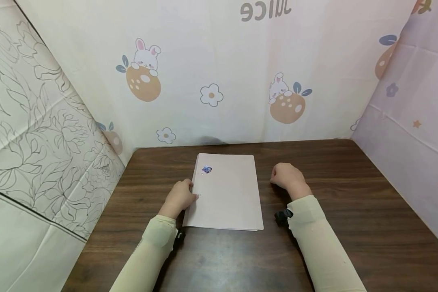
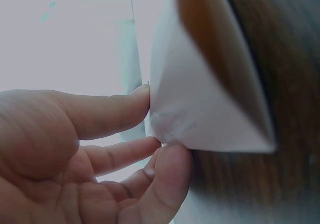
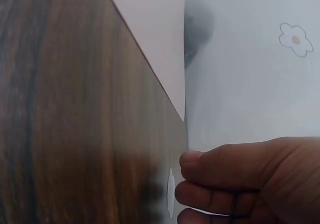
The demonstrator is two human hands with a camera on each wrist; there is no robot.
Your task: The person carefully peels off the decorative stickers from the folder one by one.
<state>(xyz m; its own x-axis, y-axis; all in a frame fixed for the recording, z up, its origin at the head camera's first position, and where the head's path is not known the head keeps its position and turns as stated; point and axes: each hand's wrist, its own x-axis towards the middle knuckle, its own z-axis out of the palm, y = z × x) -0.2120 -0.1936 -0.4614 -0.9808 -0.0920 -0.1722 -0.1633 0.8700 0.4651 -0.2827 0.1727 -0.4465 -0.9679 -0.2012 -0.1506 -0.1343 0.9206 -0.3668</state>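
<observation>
A pale pink folder (image 1: 226, 194) lies flat on the brown table, a small blue sticker (image 1: 207, 169) near its upper left corner. Two tiny white dots sit by its left edge. My left hand (image 1: 179, 198) pinches that edge; close up, the thumb (image 2: 115, 116) lies against the folder (image 2: 210, 108) and fingertips come round its edge beside a faint shiny patch. At this end the layers gape apart. To the right of the folder, my right hand (image 1: 288, 177) is curled. A thin white piece with a wavy edge (image 3: 171, 194) shows at its fingertips, mostly hidden.
The dark wood table (image 1: 350, 211) extends around the folder on every side. Behind it hangs a pale printed cloth (image 1: 241, 117) with rabbits and flowers; more cloth stands at left and right. Each wrist bears a small black camera (image 1: 284, 217).
</observation>
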